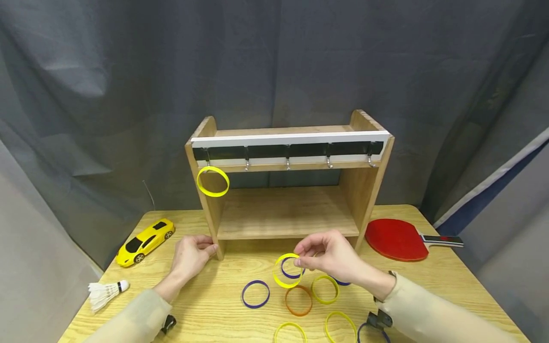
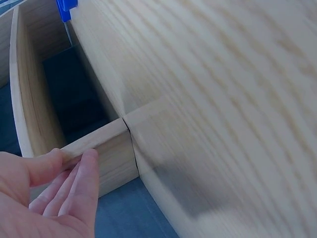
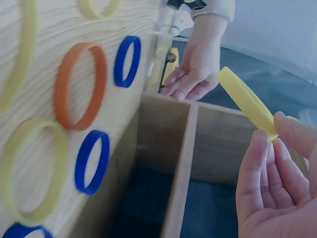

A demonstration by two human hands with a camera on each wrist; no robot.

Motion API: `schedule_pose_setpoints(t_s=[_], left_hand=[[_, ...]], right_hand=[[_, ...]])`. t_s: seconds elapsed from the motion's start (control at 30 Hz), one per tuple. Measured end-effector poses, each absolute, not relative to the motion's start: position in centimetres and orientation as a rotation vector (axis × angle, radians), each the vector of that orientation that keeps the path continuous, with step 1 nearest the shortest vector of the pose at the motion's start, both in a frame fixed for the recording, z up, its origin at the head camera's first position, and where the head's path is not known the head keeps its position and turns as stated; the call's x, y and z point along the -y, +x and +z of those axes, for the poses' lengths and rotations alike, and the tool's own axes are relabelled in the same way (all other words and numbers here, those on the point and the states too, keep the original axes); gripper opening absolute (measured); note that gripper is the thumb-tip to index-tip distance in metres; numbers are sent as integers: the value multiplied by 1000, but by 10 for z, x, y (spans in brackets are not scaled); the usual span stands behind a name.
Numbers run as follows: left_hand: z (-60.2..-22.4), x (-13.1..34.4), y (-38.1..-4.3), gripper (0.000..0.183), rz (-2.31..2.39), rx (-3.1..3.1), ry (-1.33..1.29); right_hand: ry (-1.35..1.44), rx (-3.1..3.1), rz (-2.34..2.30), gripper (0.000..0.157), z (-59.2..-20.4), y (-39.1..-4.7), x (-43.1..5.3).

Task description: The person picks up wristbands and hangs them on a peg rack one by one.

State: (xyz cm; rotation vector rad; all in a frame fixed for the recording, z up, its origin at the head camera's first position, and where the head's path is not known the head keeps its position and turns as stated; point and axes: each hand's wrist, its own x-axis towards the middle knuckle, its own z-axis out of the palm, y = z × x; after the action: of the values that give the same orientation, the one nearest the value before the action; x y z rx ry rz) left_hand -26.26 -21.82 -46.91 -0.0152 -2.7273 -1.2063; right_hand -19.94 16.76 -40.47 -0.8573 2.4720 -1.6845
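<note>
Pale wood-grain tabletop (image 1: 218,305), grey curtain (image 1: 274,62) behind. Right hand (image 1: 332,257) pinches a thin yellow ring (image 3: 247,103) before the light-wood shelf (image 1: 287,212); left hand (image 1: 190,257) grips its left side panel (image 1: 208,214). Risk: fingertip-only hold could slip; slack left grip might let shelf shift.

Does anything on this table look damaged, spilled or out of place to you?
Nothing visible looks spilled or clearly damaged. The toy car, shuttlecock and red paddle may seem slightly out of place, since they lie toward the sides of the table, apart from the loose rings.
</note>
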Motion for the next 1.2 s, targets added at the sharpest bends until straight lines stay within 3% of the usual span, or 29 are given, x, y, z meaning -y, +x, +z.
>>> schedule_pose_setpoints(t_s=[1.2], left_hand=[[-470, 220, -265, 18, -1179, 2734, -35]], right_hand=[[-656, -2032, -2357, 29, -356, -229, -67]])
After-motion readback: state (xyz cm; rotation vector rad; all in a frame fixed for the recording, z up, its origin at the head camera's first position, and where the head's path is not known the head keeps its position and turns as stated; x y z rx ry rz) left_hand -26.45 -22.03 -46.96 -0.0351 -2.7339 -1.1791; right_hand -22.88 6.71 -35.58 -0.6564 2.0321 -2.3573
